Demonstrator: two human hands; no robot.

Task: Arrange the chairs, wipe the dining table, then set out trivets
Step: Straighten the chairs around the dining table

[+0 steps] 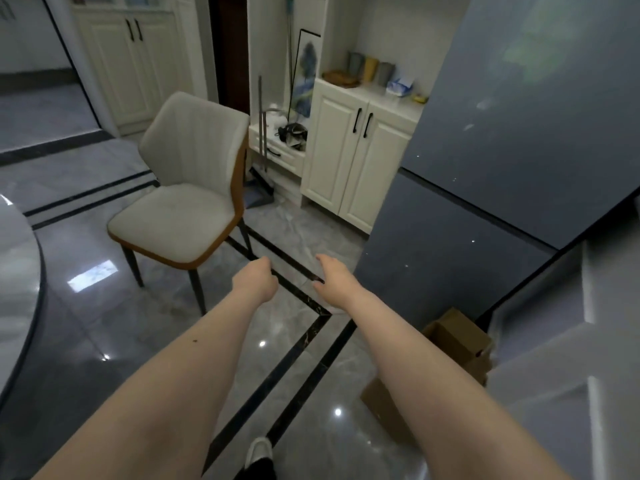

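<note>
Both arms stretch forward, holding nothing. The left hand [254, 284] has its grip loosely curled; the right hand [330, 275] is relaxed and open. A cream chair [180, 206] stands ahead to the left, apart from the round desk [20, 271] at the far left. Best to grasp the backrest with both hands and slide it in squarely.

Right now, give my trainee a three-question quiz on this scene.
1. True or false: the left hand grips the chair.
2. The cardboard box stands on the floor by: A) the dining table B) the dark grey wall C) the chair.
3. What colour are the handles on the cream cabinet?

Key: 1 false, both hands hold nothing; the right hand too. 2 B. 3 black.
</note>
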